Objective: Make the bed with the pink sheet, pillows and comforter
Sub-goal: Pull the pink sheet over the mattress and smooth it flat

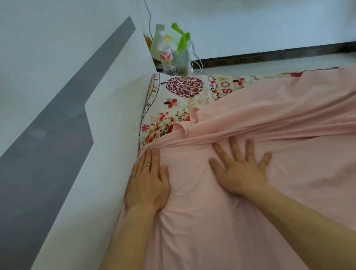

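The pink sheet (276, 156) covers most of the bed, with a bunched ridge of folds running across it just beyond my fingertips. My left hand (148, 184) lies flat on the sheet right against the headboard, fingers straight, a ring on one finger. My right hand (240, 167) presses flat on the sheet beside it, fingers spread. Past the ridge, a floral-patterned mattress cover (175, 103) shows uncovered at the far corner. No pillows or comforter are in view.
A white headboard with a grey stripe (64, 126) runs along the left. Beyond the far corner stand a plastic water bottle (166, 56), a cloudy cup (181, 61), green items and white cables. A dark baseboard (275, 55) lines the back wall.
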Motion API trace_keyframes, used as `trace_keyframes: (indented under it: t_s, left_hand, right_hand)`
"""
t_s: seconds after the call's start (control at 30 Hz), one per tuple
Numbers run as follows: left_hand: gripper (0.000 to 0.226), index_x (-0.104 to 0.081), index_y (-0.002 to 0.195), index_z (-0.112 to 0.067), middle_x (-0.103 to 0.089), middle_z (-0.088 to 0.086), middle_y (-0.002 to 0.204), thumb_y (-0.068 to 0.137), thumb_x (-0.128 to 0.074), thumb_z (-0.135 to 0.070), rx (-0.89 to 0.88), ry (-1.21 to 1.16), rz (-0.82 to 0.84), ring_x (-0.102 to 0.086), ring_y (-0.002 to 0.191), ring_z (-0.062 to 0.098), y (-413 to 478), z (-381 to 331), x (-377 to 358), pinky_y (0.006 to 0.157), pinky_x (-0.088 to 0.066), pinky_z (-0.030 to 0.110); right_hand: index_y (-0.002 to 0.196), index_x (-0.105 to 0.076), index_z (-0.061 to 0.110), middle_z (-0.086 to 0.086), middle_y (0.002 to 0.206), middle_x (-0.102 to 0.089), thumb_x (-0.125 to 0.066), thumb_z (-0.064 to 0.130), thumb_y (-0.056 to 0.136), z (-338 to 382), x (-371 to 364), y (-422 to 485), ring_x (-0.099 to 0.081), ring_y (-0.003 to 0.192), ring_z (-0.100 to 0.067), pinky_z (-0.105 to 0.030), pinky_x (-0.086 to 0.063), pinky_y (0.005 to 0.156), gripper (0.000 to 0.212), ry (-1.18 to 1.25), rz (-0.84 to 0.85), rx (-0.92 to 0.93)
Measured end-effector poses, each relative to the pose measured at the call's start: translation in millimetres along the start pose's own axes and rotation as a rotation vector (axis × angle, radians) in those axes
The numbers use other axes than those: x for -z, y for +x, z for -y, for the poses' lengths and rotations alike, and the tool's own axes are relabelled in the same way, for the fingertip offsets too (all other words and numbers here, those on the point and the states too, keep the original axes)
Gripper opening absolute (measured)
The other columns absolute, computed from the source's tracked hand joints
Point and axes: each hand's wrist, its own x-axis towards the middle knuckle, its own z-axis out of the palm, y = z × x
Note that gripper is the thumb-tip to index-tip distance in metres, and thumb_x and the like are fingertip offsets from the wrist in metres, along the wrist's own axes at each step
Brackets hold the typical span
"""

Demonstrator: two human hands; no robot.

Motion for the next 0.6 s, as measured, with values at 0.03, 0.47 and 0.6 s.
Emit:
trace_keyframes:
  t_s: [0.03, 0.47, 0.6]
  left_hand:
    - [0.059, -0.003, 0.156, -0.024, -0.004, -0.005, 0.163, 0.101, -0.011, -0.045, 0.005, -0.002, 0.001, -0.002, 0.149, 0.009, -1.6, 0.5, -0.6, 0.117, 0.006, 0.025]
    - [0.058, -0.011, 0.155, -0.018, -0.009, 0.002, 0.163, 0.102, -0.012, -0.042, 0.088, 0.12, -0.021, -0.003, 0.15, 0.017, -4.3, -20.4, 9.8, 0.121, -0.001, 0.04]
    - [0.058, -0.019, 0.154, -0.024, -0.012, 0.002, 0.162, 0.099, -0.024, -0.042, 0.009, 0.125, -0.175, -0.001, 0.15, 0.021, -62.9, -50.3, 44.7, 0.116, 0.013, 0.05]
  right_hand:
    - [0.148, 0.009, 0.056, 0.011, 0.162, 0.021, -0.009, 0.072, 0.091, 3.0, 2.5, -1.0, 0.024, 0.148, -0.033, -0.072, 0.016, 0.107, 0.062, 0.002, 0.016, -0.004]
    - [0.149, 0.003, 0.057, 0.012, 0.164, 0.01, -0.008, 0.088, 0.08, -20.7, -29.9, -116.2, 0.014, 0.151, -0.021, -0.066, 0.006, 0.114, 0.076, -0.042, -0.12, 0.153]
    - [0.149, 0.005, 0.057, 0.013, 0.164, 0.011, -0.008, 0.087, 0.081, -14.5, -29.7, -112.1, 0.017, 0.151, -0.019, -0.064, 0.01, 0.114, 0.075, -0.036, -0.107, 0.123]
